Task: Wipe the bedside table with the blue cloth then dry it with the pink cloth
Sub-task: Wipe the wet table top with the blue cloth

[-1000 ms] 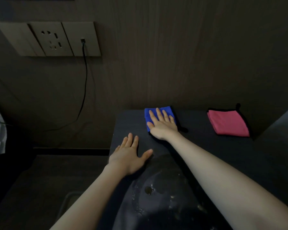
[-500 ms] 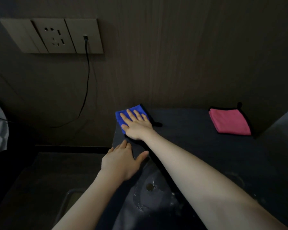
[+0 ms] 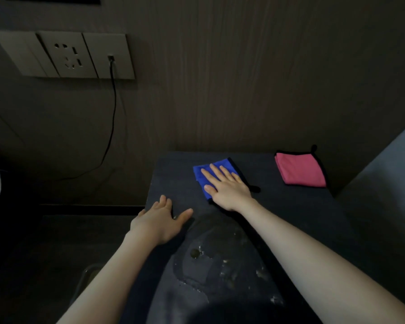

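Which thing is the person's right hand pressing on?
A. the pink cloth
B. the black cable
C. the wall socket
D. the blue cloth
D: the right hand lies flat with straight fingers on the blue cloth on the bedside table, while the pink cloth sits untouched near the table's far right corner.

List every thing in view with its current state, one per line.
blue cloth: folded, flat under the right hand.
pink cloth: folded, untouched at the table's far right.
bedside table: wet patch near the front.
right hand: flat, pressing the cloth.
left hand: flat on the table's left edge.
cable: plugged into the wall panel.
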